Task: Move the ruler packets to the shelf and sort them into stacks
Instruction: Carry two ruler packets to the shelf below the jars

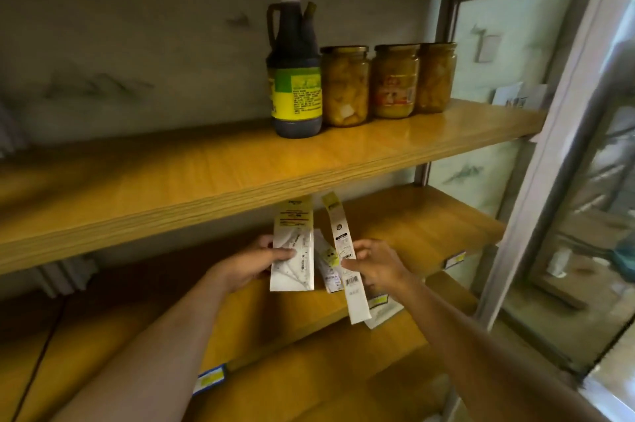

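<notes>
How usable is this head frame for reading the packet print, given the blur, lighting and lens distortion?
Head view: the wide white ruler packet in the left hand and the narrow white ruler packet in the right hand are soft, print unreadable; left edge smeared; the lower wooden shelf is in shadow; glare on the upper wooden shelf; the wide lens slants the white frame at right.

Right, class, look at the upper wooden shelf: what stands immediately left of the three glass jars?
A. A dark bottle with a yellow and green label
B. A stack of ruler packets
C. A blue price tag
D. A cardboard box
A: the dark bottle with its yellow and green label stands beside the leftmost of the jars on the upper shelf, while the ruler packets are in the person's hands lower down.
</notes>
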Demonstrator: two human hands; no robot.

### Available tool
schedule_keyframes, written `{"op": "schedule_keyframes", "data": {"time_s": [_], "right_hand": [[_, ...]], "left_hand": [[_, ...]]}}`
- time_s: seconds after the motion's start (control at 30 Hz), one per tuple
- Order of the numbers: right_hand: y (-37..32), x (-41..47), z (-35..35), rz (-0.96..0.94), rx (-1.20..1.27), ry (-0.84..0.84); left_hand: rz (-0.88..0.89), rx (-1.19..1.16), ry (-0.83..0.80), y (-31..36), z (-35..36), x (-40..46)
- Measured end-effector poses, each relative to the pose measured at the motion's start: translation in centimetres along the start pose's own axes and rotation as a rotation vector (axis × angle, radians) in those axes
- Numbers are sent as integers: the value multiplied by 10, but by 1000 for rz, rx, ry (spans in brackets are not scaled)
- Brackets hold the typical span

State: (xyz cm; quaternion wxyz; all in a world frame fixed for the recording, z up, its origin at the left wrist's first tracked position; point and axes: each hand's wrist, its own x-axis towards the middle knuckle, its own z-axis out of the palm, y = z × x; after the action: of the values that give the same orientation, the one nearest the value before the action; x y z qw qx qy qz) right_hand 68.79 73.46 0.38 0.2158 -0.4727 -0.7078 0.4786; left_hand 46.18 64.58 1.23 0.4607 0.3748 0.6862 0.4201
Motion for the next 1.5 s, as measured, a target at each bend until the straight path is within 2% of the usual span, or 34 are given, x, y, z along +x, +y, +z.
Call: {"op": "schedule_keyframes", "data": {"time_s": [0.17, 0.27, 0.37, 0.47, 0.53, 0.6, 0.67, 0.8, 0.9, 0.97, 1.03, 1.27, 1.37, 1.5], "right_hand": [[-4, 45, 6, -34, -28, -114], [2, 64, 7, -88, -180, -180], [7, 65, 0, -183, -375, -144], [16, 60, -17, -276, -327, -194], [19, 58, -34, -306, -205, -297], [21, 60, -55, -308, -129, -302], [29, 70, -77, -315, -113, -246], [51, 86, -122, -212, -26, -205], [70, 96, -159, -191, -37, -146], [81, 111, -184, -178, -94, -93], [91, 128, -205, -151, -159, -48], [113, 154, -222, -162, -425, 45], [102, 156, -211, -246, -453, 12], [46, 129, -158, -447, -438, -185]], "left_hand": [[-27, 17, 85, -3, 9, -11], [-24, 22, 157, -6, 23, -30], [-3, -29, 272, -4, 43, -45], [1, -178, 358, 3, 74, -41], [22, -243, 368, 14, 101, -26], [42, -234, 357, 27, 129, -6], [68, -155, 332, 40, 155, 12], [69, -75, 252, 62, 187, 38], [81, 195, 266, 69, 197, 51], [122, 432, 279, 70, 194, 55], [133, 575, 281, 68, 186, 54], [57, 750, 395, 50, 145, 33], [11, 769, 430, 46, 130, 12], [-50, 785, 422, 45, 100, -36]]}}
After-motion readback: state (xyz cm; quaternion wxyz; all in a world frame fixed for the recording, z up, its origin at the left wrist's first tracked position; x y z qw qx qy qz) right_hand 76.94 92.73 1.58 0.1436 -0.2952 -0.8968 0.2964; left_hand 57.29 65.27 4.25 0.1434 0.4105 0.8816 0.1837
